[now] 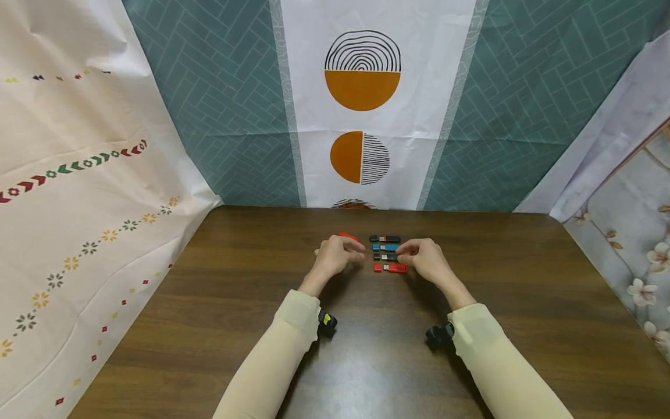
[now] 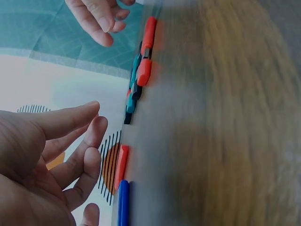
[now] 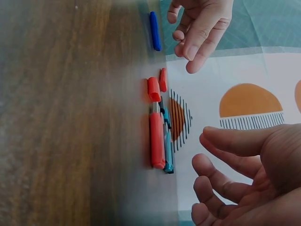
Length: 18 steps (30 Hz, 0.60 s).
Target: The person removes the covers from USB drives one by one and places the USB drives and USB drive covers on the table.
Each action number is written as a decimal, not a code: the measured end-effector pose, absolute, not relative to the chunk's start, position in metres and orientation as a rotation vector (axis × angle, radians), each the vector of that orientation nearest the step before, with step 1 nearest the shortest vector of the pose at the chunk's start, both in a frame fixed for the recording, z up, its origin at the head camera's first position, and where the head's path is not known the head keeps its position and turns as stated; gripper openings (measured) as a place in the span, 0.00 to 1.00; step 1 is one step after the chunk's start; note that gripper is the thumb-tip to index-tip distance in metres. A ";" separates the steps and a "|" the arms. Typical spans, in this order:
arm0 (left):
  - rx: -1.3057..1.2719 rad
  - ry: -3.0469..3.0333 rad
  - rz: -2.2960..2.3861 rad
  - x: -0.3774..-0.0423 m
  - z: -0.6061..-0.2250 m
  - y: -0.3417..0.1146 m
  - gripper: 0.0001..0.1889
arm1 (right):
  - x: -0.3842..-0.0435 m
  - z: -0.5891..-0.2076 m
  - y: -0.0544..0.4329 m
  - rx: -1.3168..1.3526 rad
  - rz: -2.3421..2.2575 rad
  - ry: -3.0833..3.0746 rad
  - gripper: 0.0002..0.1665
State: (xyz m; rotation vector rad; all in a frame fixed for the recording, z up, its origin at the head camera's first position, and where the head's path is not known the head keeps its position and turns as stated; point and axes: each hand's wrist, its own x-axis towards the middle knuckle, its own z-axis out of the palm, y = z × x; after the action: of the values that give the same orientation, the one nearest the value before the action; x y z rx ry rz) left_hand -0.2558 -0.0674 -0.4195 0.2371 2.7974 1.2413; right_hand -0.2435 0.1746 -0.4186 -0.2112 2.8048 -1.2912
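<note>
Four-row aside, several USB flash drives lie with their caps beside their plugs: a red flash drive (image 1: 398,268) nearest, then a black one (image 1: 389,257), a blue one (image 1: 388,248) and another black one (image 1: 392,239) farthest. My right hand (image 1: 426,259) hovers at their right ends, its thumb and fingertips apart and holding nothing. Left of the row, my left hand (image 1: 335,256) is raised with loosely bent fingers, also holding nothing. Beyond it lies a red piece (image 1: 349,235), partly hidden. A blue stick-shaped object (image 2: 123,202) shows beside that piece in the left wrist view.
A brown wooden table (image 1: 387,372) carries everything. Its far edge meets a hanging green and white cloth (image 1: 314,116). Patterned cloths hang along the left and right sides. A small black camera (image 1: 439,336) is strapped at the right wrist, another (image 1: 327,322) at the left.
</note>
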 end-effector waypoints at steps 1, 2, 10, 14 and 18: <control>0.237 2.800 1.235 -0.256 -0.419 -0.068 0.07 | -0.244 -0.418 0.174 -0.220 -1.293 2.803 0.09; 0.237 2.802 1.231 -0.257 -0.419 -0.070 0.08 | -0.244 -0.417 0.174 -0.228 -1.292 2.803 0.10; 0.266 2.815 1.224 -0.262 -0.418 -0.076 0.08 | -0.247 -0.412 0.167 -0.266 -1.287 2.800 0.12; 0.287 2.827 1.251 -0.264 -0.417 -0.079 0.07 | -0.250 -0.411 0.163 -0.298 -1.302 2.805 0.12; 0.296 2.828 1.282 -0.267 -0.417 -0.082 0.07 | -0.253 -0.410 0.159 -0.312 -1.339 2.785 0.13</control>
State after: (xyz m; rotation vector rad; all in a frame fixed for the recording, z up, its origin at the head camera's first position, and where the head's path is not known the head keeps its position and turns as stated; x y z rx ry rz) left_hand -0.2666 -0.0824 -0.4172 0.2956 2.8276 1.2825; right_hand -0.2533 0.1589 -0.4096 -0.3121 2.7854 -1.3387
